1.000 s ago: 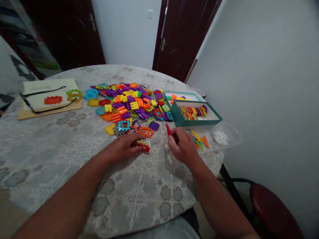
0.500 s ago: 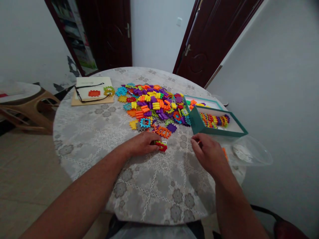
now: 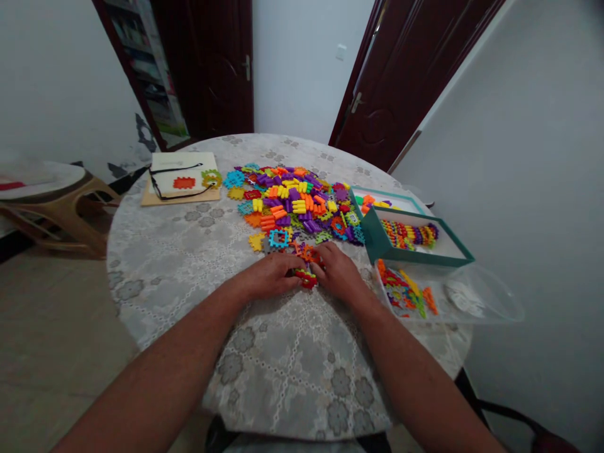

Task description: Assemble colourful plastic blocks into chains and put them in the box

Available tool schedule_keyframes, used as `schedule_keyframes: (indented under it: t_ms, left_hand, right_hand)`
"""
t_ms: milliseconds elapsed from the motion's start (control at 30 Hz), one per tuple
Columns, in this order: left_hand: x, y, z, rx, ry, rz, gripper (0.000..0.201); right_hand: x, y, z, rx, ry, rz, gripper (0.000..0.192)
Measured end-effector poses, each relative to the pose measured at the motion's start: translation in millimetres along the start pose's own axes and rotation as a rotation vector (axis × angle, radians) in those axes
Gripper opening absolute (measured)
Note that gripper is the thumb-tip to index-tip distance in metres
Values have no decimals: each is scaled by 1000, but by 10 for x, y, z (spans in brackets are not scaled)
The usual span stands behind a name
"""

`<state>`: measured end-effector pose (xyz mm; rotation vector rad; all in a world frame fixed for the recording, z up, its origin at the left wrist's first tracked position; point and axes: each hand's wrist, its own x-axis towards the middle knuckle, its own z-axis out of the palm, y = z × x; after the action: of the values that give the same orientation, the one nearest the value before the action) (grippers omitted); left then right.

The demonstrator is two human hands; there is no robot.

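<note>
My left hand [image 3: 272, 275] rests on the patterned tablecloth, thumb and fingers closed on the left end of a small red and yellow-green toothed building block [image 3: 308, 279]. At the other end of that block is my right hand [image 3: 338, 272], its fingers bent and pinched together. Whether it grips the block or a small piece of its own is hidden. Just beyond my fingertips lie an orange toothed piece [image 3: 308, 253] and a blue square frame piece [image 3: 278, 238].
A large pile of colourful building pieces [image 3: 302, 204] covers the table's middle. To the right stand a green-edged box [image 3: 419, 255] with strung beads and a clear plastic tray [image 3: 441, 309] with loose pieces. Far left, a notebook [image 3: 182, 160] bears a black cord and toothed pieces.
My right hand has moved left from beside the plastic tray to the block, uncovering the coloured pieces in the tray. My left hand keeps its hold. The view has shifted slightly.
</note>
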<state>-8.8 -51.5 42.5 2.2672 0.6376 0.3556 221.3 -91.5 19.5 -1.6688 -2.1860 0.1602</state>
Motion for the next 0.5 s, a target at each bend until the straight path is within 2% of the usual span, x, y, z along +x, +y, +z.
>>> schedule_keyframes:
  t_ms: [133,300,400,500]
  left_hand:
    - [17,-44,22,54,9,-26,16]
    - [31,-64,41,54,48,-48,22]
    - [30,-46,46,47,76,-84,27]
    - [28,-47,67,13,112,-139,43]
  right_hand:
    - [-22,101,51,20,155,25,17]
    - [-26,146,27,63,286,125,19]
    - [-43,123,-3,154,314,177,19]
    - [-77,79,-52,231,295,239,21]
